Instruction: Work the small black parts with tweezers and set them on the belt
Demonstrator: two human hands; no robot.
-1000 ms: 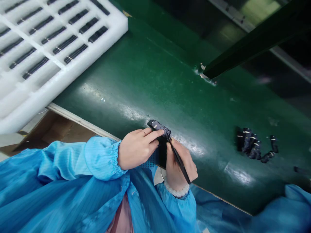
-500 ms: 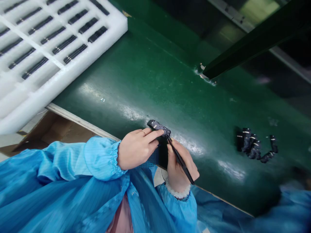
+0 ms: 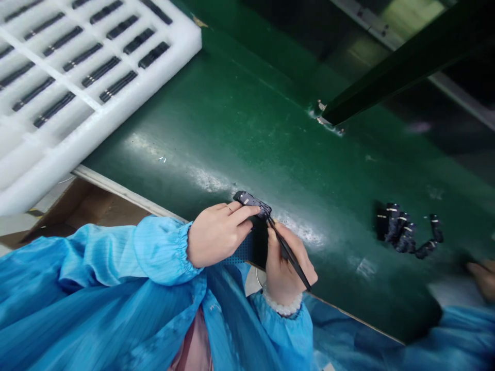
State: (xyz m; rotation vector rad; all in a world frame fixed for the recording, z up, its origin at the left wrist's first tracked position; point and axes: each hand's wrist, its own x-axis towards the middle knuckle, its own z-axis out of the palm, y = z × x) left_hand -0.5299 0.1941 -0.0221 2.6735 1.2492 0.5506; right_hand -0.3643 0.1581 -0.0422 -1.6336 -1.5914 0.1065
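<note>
My left hand (image 3: pixel 218 234) pinches a small black part (image 3: pixel 253 202) at the near edge of the green belt (image 3: pixel 247 123), fingers closed on it. My right hand (image 3: pixel 284 268) grips black tweezers (image 3: pixel 290 255) like a pen, their tip touching the part's right end. Both wrists wear blue sleeves, and a bead bracelet (image 3: pixel 280 306) circles the right one. A dark perforated piece (image 3: pixel 251 247) shows between the two hands, under the part.
A white foam tray (image 3: pixel 77 77) with slots full of black parts overhangs the belt at upper left. A heap of small black parts (image 3: pixel 406 232) lies on the belt at right. Another person's hand (image 3: pixel 483 278) and blue sleeve show at the right edge. A dark bar (image 3: pixel 406 56) crosses top right.
My hands have stayed in place; the tweezers have tilted slightly. At the right edge another person's hand has come into view where a blue sleeve was.
</note>
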